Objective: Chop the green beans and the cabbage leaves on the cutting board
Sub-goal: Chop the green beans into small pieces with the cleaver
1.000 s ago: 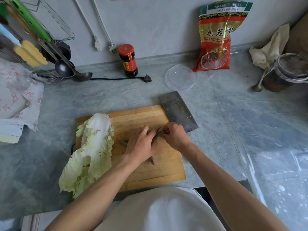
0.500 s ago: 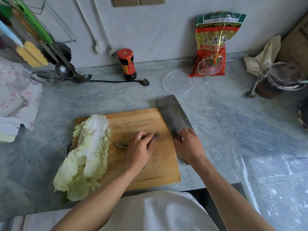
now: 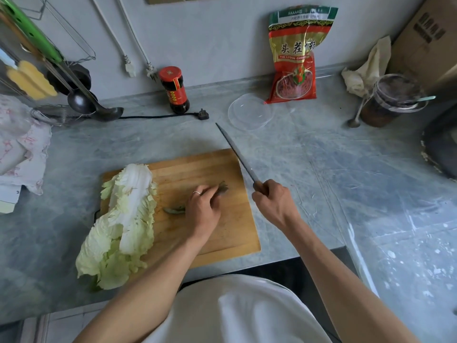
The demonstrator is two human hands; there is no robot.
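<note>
A wooden cutting board [image 3: 217, 167] lies on the grey counter. Pale cabbage leaves [image 3: 123, 224] cover its left part and hang over the front edge. A few green beans [image 3: 174, 210] lie across the middle of the board, mostly hidden under my left hand [image 3: 204, 209], which holds them down with curled fingers. My right hand [image 3: 274, 203] grips the handle of a cleaver [image 3: 236, 152], lifted edge-up just right of the board, its blade pointing away toward the back.
Behind the board stand a dark sauce jar [image 3: 174, 90], a clear plastic lid [image 3: 251, 111] and a red food bag [image 3: 293, 55]. A jar with a spoon [image 3: 388, 102] sits back right. Ladles [image 3: 81, 100] and a cloth [image 3: 22, 149] are at the left.
My right hand left the beans, took the cleaver's handle beside the board and raised the blade on edge. My left hand stayed on the beans.
</note>
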